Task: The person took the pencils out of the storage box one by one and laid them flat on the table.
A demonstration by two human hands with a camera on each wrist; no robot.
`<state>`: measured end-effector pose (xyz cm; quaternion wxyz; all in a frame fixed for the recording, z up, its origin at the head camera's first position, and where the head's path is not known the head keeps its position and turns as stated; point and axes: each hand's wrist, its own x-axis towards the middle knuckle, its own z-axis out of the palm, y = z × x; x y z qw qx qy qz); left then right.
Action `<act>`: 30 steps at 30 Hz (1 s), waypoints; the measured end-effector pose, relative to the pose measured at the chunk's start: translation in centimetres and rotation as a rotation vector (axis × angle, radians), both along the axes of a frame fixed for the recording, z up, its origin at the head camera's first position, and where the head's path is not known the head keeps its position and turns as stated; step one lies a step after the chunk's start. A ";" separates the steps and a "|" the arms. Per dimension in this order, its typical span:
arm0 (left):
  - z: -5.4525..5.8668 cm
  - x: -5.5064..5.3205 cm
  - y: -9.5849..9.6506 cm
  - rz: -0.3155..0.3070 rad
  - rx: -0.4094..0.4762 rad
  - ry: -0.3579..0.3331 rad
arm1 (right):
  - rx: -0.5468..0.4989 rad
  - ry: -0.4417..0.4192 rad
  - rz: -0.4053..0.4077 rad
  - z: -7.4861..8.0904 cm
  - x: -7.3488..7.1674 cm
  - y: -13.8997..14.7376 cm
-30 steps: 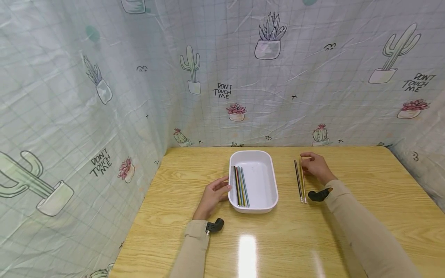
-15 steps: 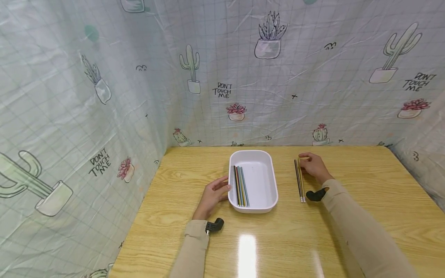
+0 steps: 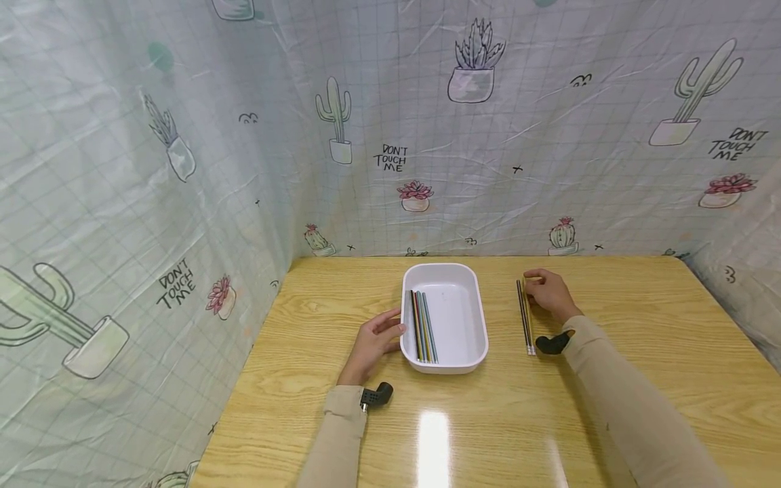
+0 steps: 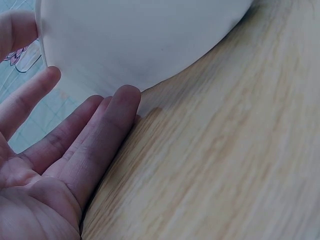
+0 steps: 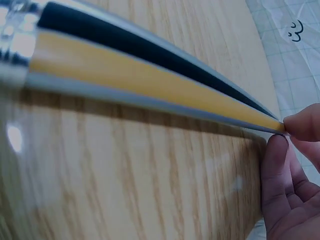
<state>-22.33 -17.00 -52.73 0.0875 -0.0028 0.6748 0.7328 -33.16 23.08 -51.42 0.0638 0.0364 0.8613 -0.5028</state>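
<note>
A white tray [image 3: 462,325] stands on the table with several coloured pencils [image 3: 424,329] lined up along its left inner side. My left hand [image 3: 370,342] is against the tray's left outer wall; in the left wrist view its fingers [image 4: 95,145] lie fairly straight along that wall. To the right of the tray, my right hand [image 3: 548,293] pinches the far end of a yellow pencil [image 5: 140,80] between thumb and finger. A black pencil [image 5: 150,57] lies right alongside it, both with their silver ends toward me.
The wood-grain table [image 3: 342,285] ends at the back against a curtain [image 3: 366,224] printed with potted cacti. A similar curtain hangs on the left. Black devices sit on both wrists, one at the right wrist [image 3: 552,343].
The yellow pencil has shifted slightly left with my right hand, closing the gap to the black pencil. My left hand and the tray have stayed in place.
</note>
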 end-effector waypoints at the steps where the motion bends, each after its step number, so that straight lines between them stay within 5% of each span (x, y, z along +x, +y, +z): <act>1: 0.0 0.0 0.0 0.000 -0.001 0.000 | 0.004 0.001 0.000 -0.1 0.0 0.0; 17: -0.1 0.0 0.0 -0.009 0.010 0.005 | -0.048 -0.007 -0.041 -0.4 0.5 0.3; 30: -0.2 0.0 0.0 -0.004 0.009 0.002 | -0.130 0.058 0.031 2.6 0.6 -1.5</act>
